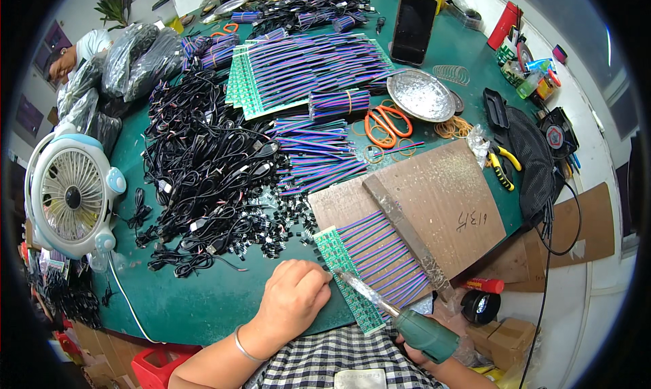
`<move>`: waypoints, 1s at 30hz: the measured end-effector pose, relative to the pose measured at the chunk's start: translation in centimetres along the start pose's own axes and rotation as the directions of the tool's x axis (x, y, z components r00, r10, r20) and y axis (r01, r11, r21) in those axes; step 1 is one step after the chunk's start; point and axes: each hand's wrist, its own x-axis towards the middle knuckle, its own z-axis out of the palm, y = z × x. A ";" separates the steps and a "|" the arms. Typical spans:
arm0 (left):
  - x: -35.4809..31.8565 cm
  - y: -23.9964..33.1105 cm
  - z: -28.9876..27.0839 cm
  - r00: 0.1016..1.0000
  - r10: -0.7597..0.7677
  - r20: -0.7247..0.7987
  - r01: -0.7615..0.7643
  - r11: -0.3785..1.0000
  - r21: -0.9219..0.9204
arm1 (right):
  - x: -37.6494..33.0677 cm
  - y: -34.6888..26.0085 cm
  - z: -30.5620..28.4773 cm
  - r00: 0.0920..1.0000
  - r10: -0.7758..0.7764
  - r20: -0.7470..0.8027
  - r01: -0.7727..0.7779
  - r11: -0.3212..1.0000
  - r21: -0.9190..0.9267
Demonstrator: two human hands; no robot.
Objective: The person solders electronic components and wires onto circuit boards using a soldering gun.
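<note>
My left hand (291,297) is closed in a pinch at the left edge of a green circuit board panel (363,306); what its fingers hold is too small to make out. My right hand (415,354), partly hidden by the tool, grips a soldering iron (426,335) with a fat green handle and a silver barrel. The iron's tip reaches the panel close to my left fingertips. Thin multicoloured wires (380,250) run from the panel across a wooden board (447,209), under a wooden strip (410,236) lying on them.
Black cables (203,152) are heaped left of the board, with small connectors (261,223) beside them. Farther back lie wired panels (251,84), orange scissors (388,126), a metal dish (420,94) and a phone (413,30). A fan (73,196) stands left; pliers (504,167) lie right.
</note>
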 end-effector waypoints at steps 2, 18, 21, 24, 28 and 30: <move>0.0 0.0 0.0 1.000 0.004 0.003 -0.004 1.000 0.005 | -0.3 0.3 0.3 0.999 0.030 -0.038 -0.027 0.996 0.081; -0.1 0.1 0.0 1.000 -0.006 0.025 0.005 1.000 0.020 | -0.9 -0.4 -0.1 0.993 0.113 0.030 -0.116 0.988 0.100; -0.1 0.0 0.0 1.000 -0.003 0.025 0.003 1.000 0.018 | -1.9 1.0 0.4 0.983 0.182 -0.018 -0.182 0.983 0.030; 0.0 0.0 0.0 1.000 -0.004 0.031 0.004 1.000 0.016 | -0.7 0.6 -0.2 0.995 -0.095 -0.015 0.096 0.994 0.058; 0.0 0.0 -0.1 1.000 -0.003 0.030 0.002 1.000 0.016 | -0.5 -0.5 -0.4 0.992 0.125 0.024 -0.127 0.967 0.219; -0.1 0.1 -0.3 1.000 -0.006 0.023 0.005 1.000 0.019 | -0.7 -0.3 -0.2 0.998 0.061 0.016 -0.063 0.980 0.186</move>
